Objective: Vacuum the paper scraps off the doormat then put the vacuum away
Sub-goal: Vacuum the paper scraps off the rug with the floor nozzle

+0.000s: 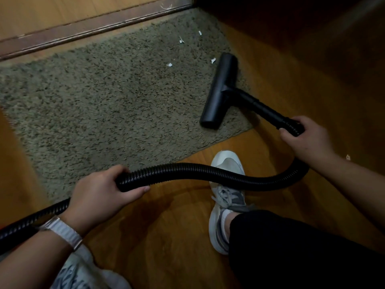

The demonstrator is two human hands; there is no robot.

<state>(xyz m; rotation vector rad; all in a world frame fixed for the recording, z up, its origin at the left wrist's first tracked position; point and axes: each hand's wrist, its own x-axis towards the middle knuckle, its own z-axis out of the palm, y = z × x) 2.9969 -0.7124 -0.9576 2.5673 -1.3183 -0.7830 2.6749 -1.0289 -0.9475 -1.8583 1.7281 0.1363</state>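
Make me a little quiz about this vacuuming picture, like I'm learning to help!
1. How many white paper scraps lie on the doormat?
2. True or false: the left hand grips the stiff tube by the nozzle.
3. Where does the nozzle rest? A: on the doormat's right edge. B: on a chair. C: in a bucket.
Key: 1. Four. 2. False: the right hand grips that tube's end; the left hand grips the ribbed hose. 3. A.
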